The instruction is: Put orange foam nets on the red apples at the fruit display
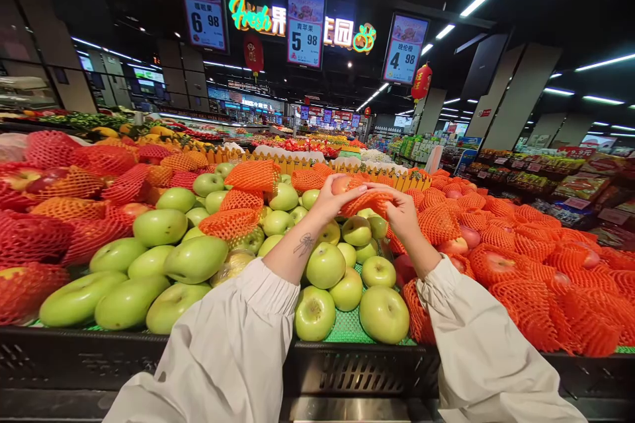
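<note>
Green apples (pixel 159 226) fill the counter (pixel 149 357) at lower left. At centre, the left hand (pixel 328 203) grips a reddish apple (pixel 342 184) while the right hand (pixel 401 213) pinches its orange foam net (pixel 370 201). A firm, even hold likely spares the net from tearing.

Hanging price signs: left sign (pixel 204 10) reads "6.98"; middle sign (pixel 305 30) reads "5.98"; right sign (pixel 405 48) reads "4.98". Neon sign (pixel 251 15) behind them reads "Fresh", followed by Chinese characters.
</note>
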